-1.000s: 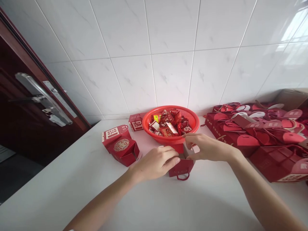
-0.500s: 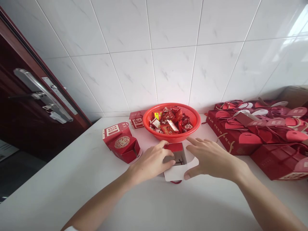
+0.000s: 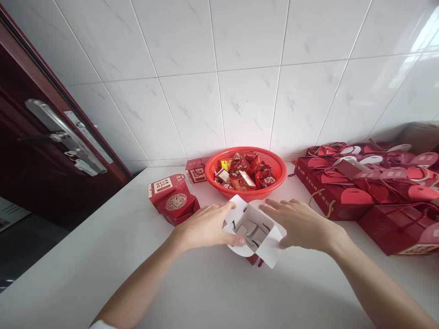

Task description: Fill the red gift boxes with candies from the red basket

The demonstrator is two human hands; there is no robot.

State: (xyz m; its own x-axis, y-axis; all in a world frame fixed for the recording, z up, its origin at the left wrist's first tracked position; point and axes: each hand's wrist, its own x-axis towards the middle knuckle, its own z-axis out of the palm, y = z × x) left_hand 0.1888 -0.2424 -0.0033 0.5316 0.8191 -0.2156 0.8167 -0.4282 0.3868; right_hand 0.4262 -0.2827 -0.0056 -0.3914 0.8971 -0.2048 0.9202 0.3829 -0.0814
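A small paper gift box [image 3: 254,228], red outside and white inside, stands between my hands with its top flaps folded outward. Its inside holds no sweets; only the interlocked bottom tabs and dark handle slots show. My left hand [image 3: 209,226] grips the left side, its thumb over the near-left rim and its fingers at the far-left flap. Round the right side curls my right hand [image 3: 302,224], fingertips on the far flap and thumb against the near-right flap. A dark red cord pokes out beneath the near flap. Just behind is a red plastic basket [image 3: 247,195] of wrapped sweets [image 3: 242,167].
Two red boxes [image 3: 176,201] lie to the left, and another [image 3: 196,170] stands by the wall beside the basket. Many red gift boxes with cords [image 3: 343,196] crowd the right side. White tiles back the table; a dark door [image 3: 44,151] is at left.
The gift box has turned between my hands, and its flaps now spread outward so the white inside shows. My left hand has moved from inside the opening to the box's left edge.
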